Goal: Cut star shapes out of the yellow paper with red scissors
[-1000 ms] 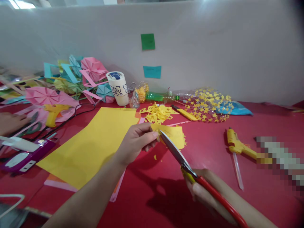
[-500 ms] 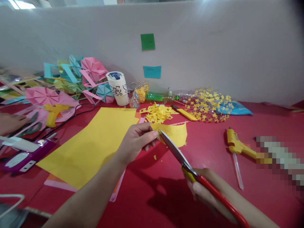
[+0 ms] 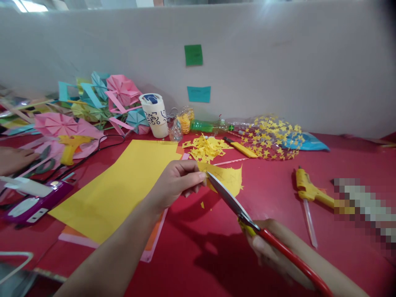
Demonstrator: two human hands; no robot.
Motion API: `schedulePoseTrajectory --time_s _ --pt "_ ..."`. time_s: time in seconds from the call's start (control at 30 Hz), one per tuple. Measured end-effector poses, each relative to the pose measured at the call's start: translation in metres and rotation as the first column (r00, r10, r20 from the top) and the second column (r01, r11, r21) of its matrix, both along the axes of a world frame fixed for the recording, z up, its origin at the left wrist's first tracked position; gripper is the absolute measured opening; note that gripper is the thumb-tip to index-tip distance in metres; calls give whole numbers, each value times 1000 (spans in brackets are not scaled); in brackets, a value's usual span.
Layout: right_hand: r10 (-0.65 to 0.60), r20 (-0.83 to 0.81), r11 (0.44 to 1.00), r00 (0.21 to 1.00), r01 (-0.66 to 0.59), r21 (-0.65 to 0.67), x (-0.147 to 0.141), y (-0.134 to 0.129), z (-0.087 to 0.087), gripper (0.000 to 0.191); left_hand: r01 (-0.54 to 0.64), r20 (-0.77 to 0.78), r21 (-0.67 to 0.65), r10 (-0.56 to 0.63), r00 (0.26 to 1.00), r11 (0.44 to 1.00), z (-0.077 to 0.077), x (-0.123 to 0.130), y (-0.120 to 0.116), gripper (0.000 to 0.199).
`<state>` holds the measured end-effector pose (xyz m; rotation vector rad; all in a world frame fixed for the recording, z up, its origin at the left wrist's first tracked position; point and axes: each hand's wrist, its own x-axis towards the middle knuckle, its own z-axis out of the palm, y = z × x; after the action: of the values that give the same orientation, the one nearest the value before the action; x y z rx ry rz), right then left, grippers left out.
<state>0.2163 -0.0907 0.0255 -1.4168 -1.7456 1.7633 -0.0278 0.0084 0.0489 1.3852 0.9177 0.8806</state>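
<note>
My left hand [image 3: 182, 180] pinches the left end of a yellow paper strip [image 3: 230, 176] between thumb and fingers. The strip curves off to the right, with faint pencil lines on it and a ragged edge. In my right hand [image 3: 272, 247] is a pair of red-handled scissors [image 3: 229, 199], its blades nearly together and their tips at the paper beside my left thumb. A tiny yellow scrap [image 3: 202, 204] lies on the red table [image 3: 185, 247] beneath. Behind the strip is a heap of yellow paper offcuts [image 3: 206, 147].
Yellow sheets [image 3: 123, 181] lie to the left over orange and pink ones. A white cup [image 3: 154, 115], a cutter knife [image 3: 243, 148] and a star-covered plastic piece [image 3: 272, 138] stand or lie behind. Glue guns [image 3: 306, 185] flank both sides. Another person's hand [image 3: 17, 161] is at far left.
The paper strip has tilted and its right end sits slightly lower and further left. The scissor tips have shifted slightly left and down, nearer my left thumb. Both hands keep their hold.
</note>
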Motion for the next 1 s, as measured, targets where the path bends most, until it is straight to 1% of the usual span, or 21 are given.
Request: schedulePoseTrajectory --time_s 0.13,0.27,0.4,0.5,0.67,0.8,0.9,1.0 --pt "7 20 1000 1000 -7 -26 4 2 -3 63 50 -16 -7 -51 999 999 3 -3 2 23" --pt "18 44 1000 999 -18 2 6 2 -4 62 68 -55 -11 -69 996 998 3 -5 4 25" --pt "20 55 1000 998 -22 23 6 3 -4 61 76 -67 -22 -78 995 997 3 -7 6 25" --pt "37 45 999 998 -38 16 5 4 -3 62 86 -53 -25 -87 995 996 2 -7 6 25" --pt "8 37 1000 999 -8 4 5 3 -1 62 82 -49 -31 -84 995 996 2 -7 5 25" --pt "25 28 1000 999 -25 2 5 2 0 61 76 -40 -41 -78 996 996 1 -7 6 24" --pt "18 28 1000 999 -18 10 4 2 1 61 66 -46 -11 -66 997 998 1 -7 5 24" --pt "-8 22 1000 1000 7 31 2 2 3 65 32 -64 54 -29 998 998 0 -5 2 25"
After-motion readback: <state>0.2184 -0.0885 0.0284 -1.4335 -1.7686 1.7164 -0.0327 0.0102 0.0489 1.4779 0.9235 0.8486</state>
